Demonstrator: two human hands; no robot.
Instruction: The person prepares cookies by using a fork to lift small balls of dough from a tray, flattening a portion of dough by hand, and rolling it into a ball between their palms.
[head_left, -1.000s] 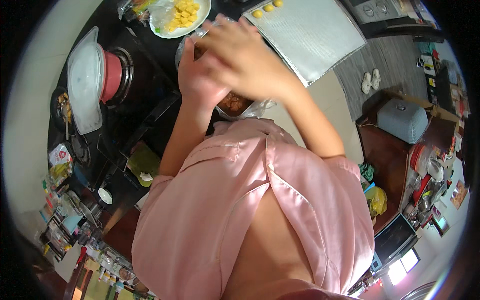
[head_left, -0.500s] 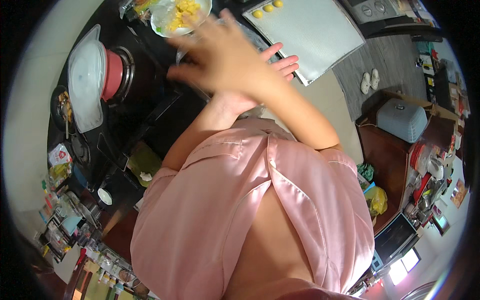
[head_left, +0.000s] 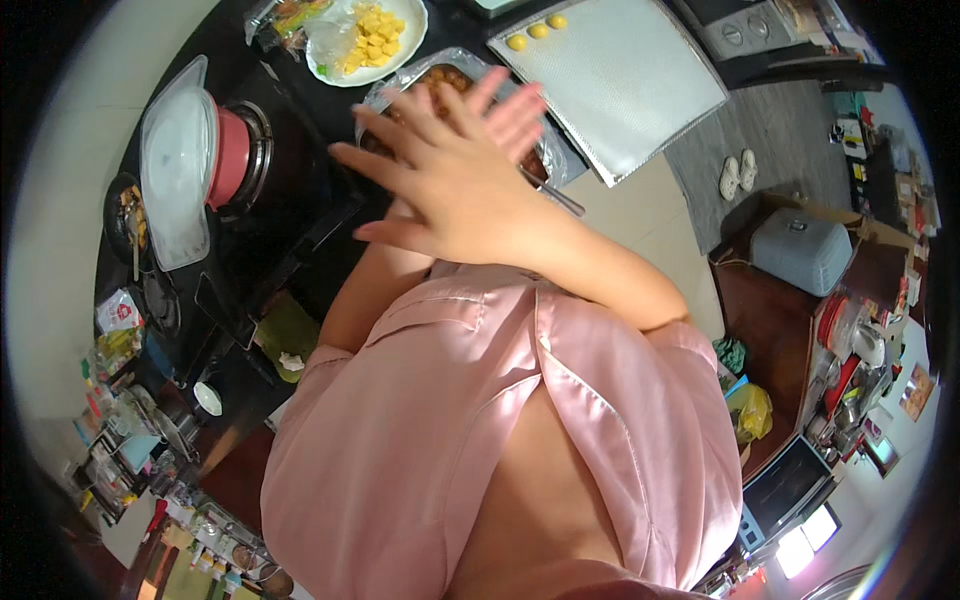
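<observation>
My right hand [head_left: 455, 180] lies across my left hand [head_left: 512, 120], with its fingers stretched out and spread. The left hand's fingers show beyond it, straight and also apart; the left palm is covered. Whether anything lies between the palms is hidden. Beneath both hands is a foil-lined pan [head_left: 375, 98] with brown round pieces in it, partly blocked from sight. The metal handle of a utensil [head_left: 562, 195] sticks out at its near right side. Behind the hands stands a white plate [head_left: 345, 78] with yellow chunks [head_left: 375, 42].
A tray with a pale textured surface [head_left: 630, 95] carries three yellow balls [head_left: 538, 31] along its far left edge. At left, a red pot [head_left: 232, 155] sits on a gas burner beside a large translucent lid or container [head_left: 175, 165]. A dark wok [head_left: 125, 215] stands farther left.
My right hand has shifted slightly down and its fingers have spread over the left hand. More of the pan and its brown pieces shows now.
</observation>
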